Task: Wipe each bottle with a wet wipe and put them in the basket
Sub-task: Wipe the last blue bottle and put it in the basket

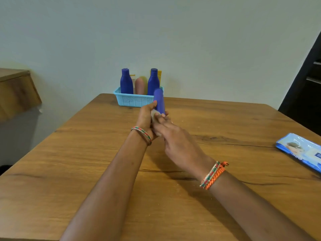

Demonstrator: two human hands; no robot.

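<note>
Over the middle of the wood-grained tabletop [104,153], both hands meet around a smooth, cylindrical blue bottle [159,100], which stands nearly upright and tilts slightly left. The left hand [146,117] curls its fingers around the bottle's lower part, thumb tip visible against its side. The right hand [175,138] presses a crumpled whitish wet wipe [153,114] against the bottle's base, its fingers bent over the wipe and gripping it (most of the wipe is hidden between the two hands).

Behind the held bottle, at the far edge of the tabletop, sits a light blue plastic basket [132,100] with perforated, grid-patterned walls. Inside it stand two matte dark blue bottles with narrowed necks, the left blue bottle [126,81] and the right blue bottle [153,82], with a rounded pinkish bottle [139,86] between them. Yellow and white shapes show behind these, too hidden to identify.

At the right edge of the tabletop, well apart from the hands, lies a flat, glossy blue wipes pack [302,152]. Beaded bangles circle both wrists, and an orange woven thread is on the right.
</note>
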